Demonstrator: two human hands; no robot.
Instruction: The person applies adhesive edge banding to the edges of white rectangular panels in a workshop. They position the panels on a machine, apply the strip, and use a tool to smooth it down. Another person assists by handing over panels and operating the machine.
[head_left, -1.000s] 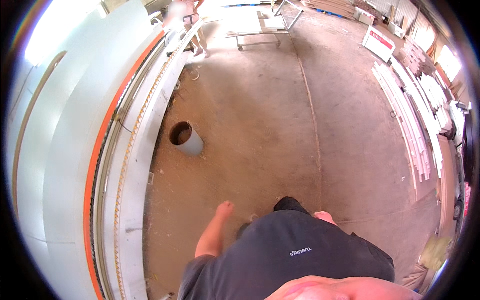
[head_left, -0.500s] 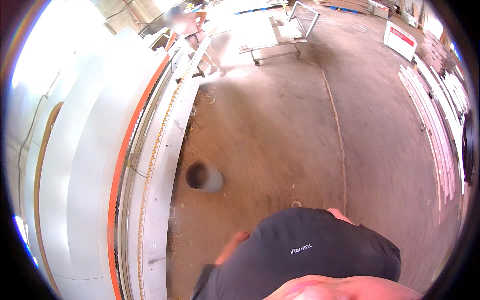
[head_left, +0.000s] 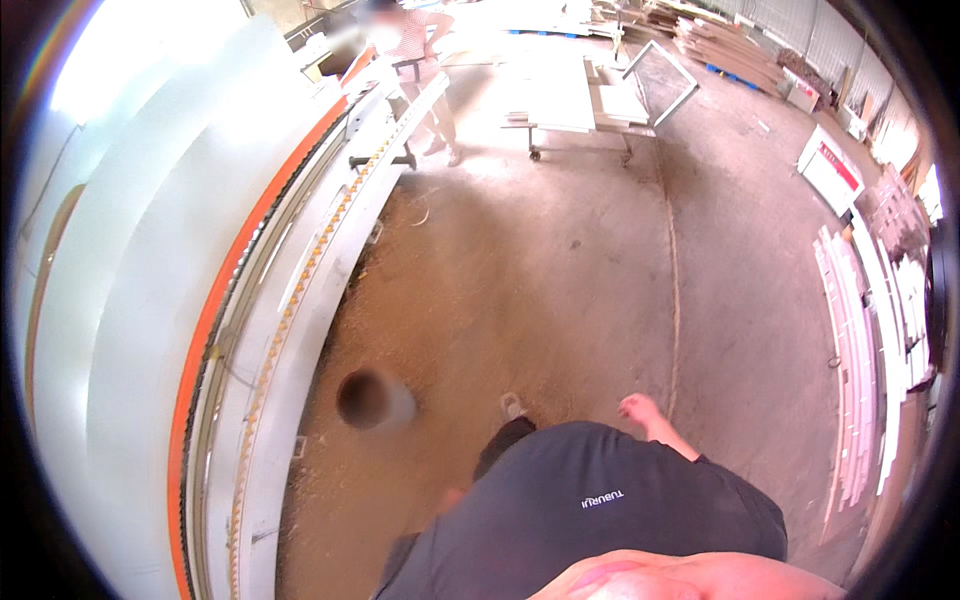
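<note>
My right hand (head_left: 638,408) hangs over the concrete floor in front of my dark shirt (head_left: 600,480). It holds nothing, and its fingers are loosely bent and apart. Low at my left side, my left hand (head_left: 452,497) is smeared and partly covered by my body, so its fingers cannot be made out. A shoe (head_left: 512,406) shows ahead of me between the two hands. To the left, a round grey container (head_left: 398,404) with a dark opening is nearest to my left hand, but apart from it.
A long machine with an orange strip (head_left: 225,290) and a yellow-toothed rail (head_left: 285,330) runs along my left. Another person (head_left: 420,70) stands at its far end. A wheeled cart (head_left: 560,105) carries pale boards. White and pinkish strips (head_left: 850,380) are stacked along the right.
My right hand has swung forward into fuller view, while my left has drawn back beside my body. A shoe has appeared ahead. The view has shifted, with the container now lower and further left.
</note>
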